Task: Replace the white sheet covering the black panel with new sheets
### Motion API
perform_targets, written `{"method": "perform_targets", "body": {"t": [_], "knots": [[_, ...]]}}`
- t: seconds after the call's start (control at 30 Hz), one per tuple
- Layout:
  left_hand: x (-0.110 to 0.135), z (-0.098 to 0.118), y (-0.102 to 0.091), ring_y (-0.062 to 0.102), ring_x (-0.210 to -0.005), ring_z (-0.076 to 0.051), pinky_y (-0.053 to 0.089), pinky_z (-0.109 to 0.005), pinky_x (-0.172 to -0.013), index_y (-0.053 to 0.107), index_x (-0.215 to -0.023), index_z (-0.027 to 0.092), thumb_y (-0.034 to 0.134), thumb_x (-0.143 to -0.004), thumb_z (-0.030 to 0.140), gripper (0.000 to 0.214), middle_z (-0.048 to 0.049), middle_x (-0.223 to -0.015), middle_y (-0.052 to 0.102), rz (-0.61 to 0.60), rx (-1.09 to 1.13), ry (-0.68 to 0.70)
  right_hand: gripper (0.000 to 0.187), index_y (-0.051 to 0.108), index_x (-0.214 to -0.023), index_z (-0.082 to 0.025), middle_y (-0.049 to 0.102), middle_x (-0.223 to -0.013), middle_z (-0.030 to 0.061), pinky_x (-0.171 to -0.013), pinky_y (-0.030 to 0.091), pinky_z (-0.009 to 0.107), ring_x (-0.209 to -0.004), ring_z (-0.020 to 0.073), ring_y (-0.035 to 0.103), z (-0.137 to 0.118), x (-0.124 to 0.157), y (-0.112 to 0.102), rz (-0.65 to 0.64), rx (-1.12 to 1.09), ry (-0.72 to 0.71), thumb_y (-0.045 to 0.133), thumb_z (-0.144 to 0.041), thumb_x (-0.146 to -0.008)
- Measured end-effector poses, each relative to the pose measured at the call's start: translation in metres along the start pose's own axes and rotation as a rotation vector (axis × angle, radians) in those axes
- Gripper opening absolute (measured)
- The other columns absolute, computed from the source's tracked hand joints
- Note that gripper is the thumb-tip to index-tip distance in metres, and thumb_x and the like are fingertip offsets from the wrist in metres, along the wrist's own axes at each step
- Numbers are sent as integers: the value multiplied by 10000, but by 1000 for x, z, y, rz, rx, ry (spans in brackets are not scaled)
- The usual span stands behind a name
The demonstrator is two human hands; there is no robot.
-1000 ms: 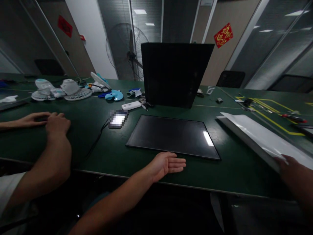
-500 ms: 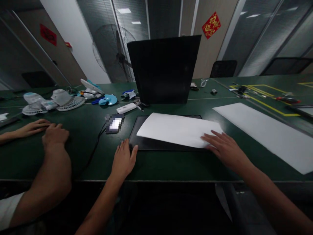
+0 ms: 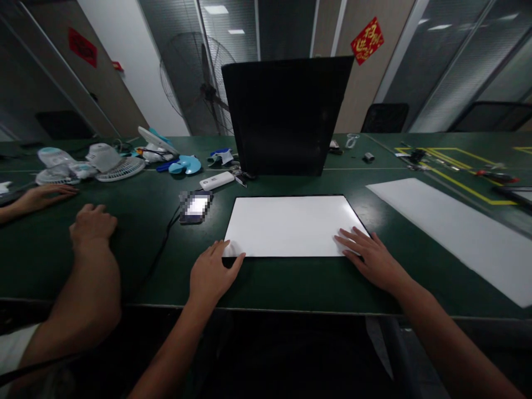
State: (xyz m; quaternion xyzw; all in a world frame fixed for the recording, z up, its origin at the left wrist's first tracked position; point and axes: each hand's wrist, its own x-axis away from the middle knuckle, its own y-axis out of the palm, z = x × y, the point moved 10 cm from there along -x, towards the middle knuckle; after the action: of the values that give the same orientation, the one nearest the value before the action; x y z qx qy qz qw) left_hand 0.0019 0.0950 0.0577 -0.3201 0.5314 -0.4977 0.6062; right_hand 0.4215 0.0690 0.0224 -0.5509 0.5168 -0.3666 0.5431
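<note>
A white sheet (image 3: 286,224) lies flat over a black panel (image 3: 291,195), whose dark edge shows as a thin line around it. My left hand (image 3: 214,269) rests at the sheet's near left corner, fingertips touching it, with thumb and fingers apart. On the near right part of the sheet lies my right hand (image 3: 369,257), its fingers spread. Neither hand grips anything. Whatever is under the sheet, apart from the dark edge, is hidden.
Behind the sheet stands a tall black panel (image 3: 286,116). A larger white sheet (image 3: 453,238) lies to the right. At left are a phone-like device (image 3: 195,207) with a cable, a white handheld item (image 3: 216,181), white fan parts (image 3: 120,168) and a co-worker's fist (image 3: 92,228).
The white sheet has gone from curled and askew to flat and aligned with the black panel. My left hand has moved slightly right onto its corner. Another person's hand at far left has drawn away.
</note>
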Motion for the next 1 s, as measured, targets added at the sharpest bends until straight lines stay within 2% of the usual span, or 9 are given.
{"method": "perform_targets", "body": {"t": [0.17, 0.3, 0.37, 0.43, 0.57, 0.67, 0.8, 0.93, 1.0], "knots": [[-1, 8, 7, 513, -1451, -393, 430, -527, -1184, 663, -1402, 178, 620, -892, 695, 728, -197, -1540, 570, -71, -57, 54, 588, 406, -1615, -387, 339, -1702, -8, -1267, 235, 656, -1586, 301, 260, 5, -1, 3, -25, -8, -31, 327, -573, -1063], [-2, 8, 12, 508, -1458, -383, 421, -542, -1186, 687, -1382, 220, 602, -896, 715, 699, -170, -1548, 571, -100, -71, 64, 791, 394, -1633, -214, 289, -1717, 134, -1261, 248, 651, -1588, 383, 220, 33, 2, -8, 100, 96, 181, 348, -697, -1008], [-3, 8, 12, 510, -1457, -373, 413, -545, -1190, 690, -1377, 226, 589, -912, 702, 673, -160, -1537, 585, -87, -72, 70, 851, 404, -1613, -122, 401, -1649, 210, -1239, 309, 635, -1549, 405, 317, 45, 8, -10, 138, 102, 294, 325, -711, -1004], [-3, 7, 12, 510, -1454, -378, 412, -548, -1188, 689, -1379, 218, 590, -918, 692, 668, -167, -1541, 579, -79, -72, 74, 846, 425, -1589, -93, 501, -1572, 231, -1209, 380, 605, -1477, 393, 446, 47, 10, -7, 131, 61, 318, 313, -700, -1010], [-2, 7, 12, 521, -1443, -377, 422, -537, -1182, 686, -1369, 206, 598, -916, 679, 661, -176, -1529, 587, -60, -73, 80, 825, 469, -1553, -90, 545, -1534, 226, -1156, 455, 572, -1386, 381, 554, 47, 13, -5, 100, -26, 317, 339, -697, -1010], [-3, 5, 9, 557, -1406, -369, 440, -522, -1168, 673, -1361, 192, 571, -923, 689, 670, -180, -1507, 604, -39, -61, 62, 762, 493, -1547, -153, 612, -1476, 184, -1102, 506, 519, -1285, 345, 639, 61, 18, -14, 66, -78, 355, 376, -681, -1010], [-3, 7, 6, 562, -1393, -375, 442, -525, -1163, 617, -1405, 160, 548, -920, 713, 739, -191, -1495, 609, -33, -38, 56, 738, 505, -1536, -105, 596, -1457, 263, -1078, 488, 548, -1319, 394, 602, 123, 42, -51, 126, -36, 461, 366, -615, -1021], [-3, 7, 4, 572, -1374, -394, 448, -539, -1155, 602, -1416, 139, 559, -880, 767, 827, -213, -1481, 612, -53, -32, 42, 788, 543, -1496, -72, 585, -1382, 365, -1040, 424, 677, -1391, 493, 501, 223, 104, -87, 403, 154, 600, 428, -637, -958], [-4, 7, 3, 578, -1364, -401, 452, -548, -1149, 602, -1414, 129, 566, -865, 786, 857, -222, -1473, 615, -63, -41, 37, 752, 622, -1416, -234, 616, -1343, 313, -948, 335, 829, -1386, 600, 441, 265, 136, -83, 460, 184, 639, 587, -697, -824]]}}
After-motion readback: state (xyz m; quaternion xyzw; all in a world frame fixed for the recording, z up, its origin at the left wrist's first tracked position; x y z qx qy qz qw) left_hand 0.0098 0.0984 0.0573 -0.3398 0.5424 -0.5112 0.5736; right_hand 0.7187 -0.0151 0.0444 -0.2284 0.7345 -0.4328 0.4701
